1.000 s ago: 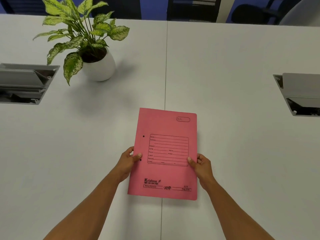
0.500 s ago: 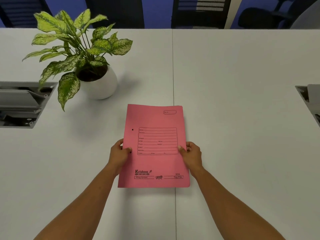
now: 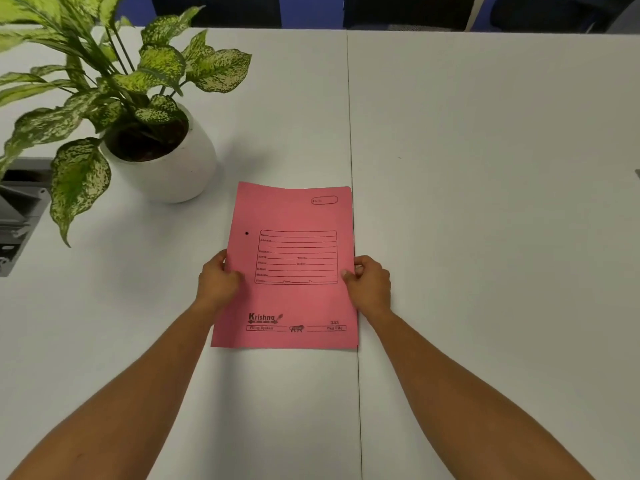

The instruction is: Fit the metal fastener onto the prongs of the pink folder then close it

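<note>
Folder [image 3: 287,299] lies closed on the white table [image 3: 485,202], front cover up, long axis running away from me, its right edge roughly along the seam [image 3: 353,133] between the two tabletops. Cover is pink with a printed form box at centre, a small label outline near the far right corner, and "Krishna" printed near the close left corner. One punched hole [image 3: 246,233] shows near the left edge, just beyond my left hand [image 3: 218,282]. That hand grips the left edge about midway along, thumb on top of the cover, fingers curled under or beside the edge; I cannot tell which. My right hand [image 3: 369,284] pinches the right edge at about the same level, thumb tip on the cover, remaining fingers curled at the edge. Both forearms come in from the near corners, bare. A potted plant [image 3: 162,161] in a round white pot stands on the table, beyond and left of the folder, close to its far left corner but apart. A grey cable hatch [image 3: 20,216] sits in the table at the left edge, partly behind the leaves. No fastener or prongs visible with the cover shut.
</note>
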